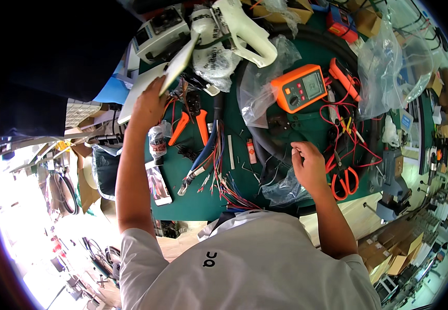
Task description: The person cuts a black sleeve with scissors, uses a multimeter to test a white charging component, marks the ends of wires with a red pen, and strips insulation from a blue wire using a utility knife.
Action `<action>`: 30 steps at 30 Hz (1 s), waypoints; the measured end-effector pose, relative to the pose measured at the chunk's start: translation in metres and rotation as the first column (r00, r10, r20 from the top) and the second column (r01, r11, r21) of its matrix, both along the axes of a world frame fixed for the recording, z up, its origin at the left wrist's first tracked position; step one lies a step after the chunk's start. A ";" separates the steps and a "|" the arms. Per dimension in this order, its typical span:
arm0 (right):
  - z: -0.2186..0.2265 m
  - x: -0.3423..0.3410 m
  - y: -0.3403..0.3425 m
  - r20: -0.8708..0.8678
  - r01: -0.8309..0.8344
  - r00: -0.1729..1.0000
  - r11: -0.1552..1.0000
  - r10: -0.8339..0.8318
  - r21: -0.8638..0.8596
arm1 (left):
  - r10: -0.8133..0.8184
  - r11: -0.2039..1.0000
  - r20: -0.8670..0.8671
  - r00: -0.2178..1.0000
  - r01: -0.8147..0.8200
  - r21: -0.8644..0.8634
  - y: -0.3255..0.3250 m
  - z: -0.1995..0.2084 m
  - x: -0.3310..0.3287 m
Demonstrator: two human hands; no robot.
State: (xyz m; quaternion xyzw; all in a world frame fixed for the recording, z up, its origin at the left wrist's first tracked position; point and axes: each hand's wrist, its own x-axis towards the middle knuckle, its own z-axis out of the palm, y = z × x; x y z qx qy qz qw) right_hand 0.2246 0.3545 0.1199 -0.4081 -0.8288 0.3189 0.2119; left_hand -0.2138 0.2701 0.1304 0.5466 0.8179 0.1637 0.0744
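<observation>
At the table's back left, my left hand (pixel 149 105) is closed at the inner edge of a white flat thing (pixel 137 92), opened like a booklet with one leaf raised. My right hand (pixel 309 164) is held with bent fingers pressed together above a coil of thick black cable (pixel 271 139); anything in the pinch is too small to make out. A crumpled clear plastic bag (pixel 286 190) lies near that wrist. Between my hands, a blue-black cable (pixel 208 147) ends in a fan of thin coloured wires (pixel 229 191). Orange-handled pliers (pixel 195 121) rest beside it.
An orange meter (pixel 300 89) with red leads and red-handled scissors (pixel 344 183) lie right. A phone (pixel 158 183) and a small bottle (pixel 158 142) are left. Bubble-wrapped parts (pixel 213 62) and a white handled housing (pixel 247 33) stand behind. A grey vise (pixel 390 181) sits at the right edge.
</observation>
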 end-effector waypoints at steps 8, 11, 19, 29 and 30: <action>-0.022 0.047 -0.025 0.041 0.123 0.992 0.990 -0.120 -0.072 | 0.017 0.994 0.115 0.993 -0.004 -0.110 0.019 0.035 -0.015; -0.027 0.059 -0.029 0.022 0.177 0.984 0.983 -0.176 -0.039 | -0.100 0.995 0.018 0.995 0.100 -0.003 0.012 0.009 -0.007; -0.023 0.074 -0.030 -0.014 0.267 0.964 0.964 -0.267 -0.014 | -0.018 0.993 -0.177 0.984 -0.003 -0.121 -0.017 -0.074 0.053; -0.021 0.051 0.013 -0.079 0.389 0.900 0.872 -0.429 -0.297 | 0.035 0.962 0.090 0.995 -0.010 -0.273 -0.007 -0.013 0.065; -0.019 0.045 0.021 -0.085 0.376 0.904 0.876 -0.418 -0.301 | 0.020 0.969 0.156 0.988 0.020 -0.247 0.000 0.001 0.070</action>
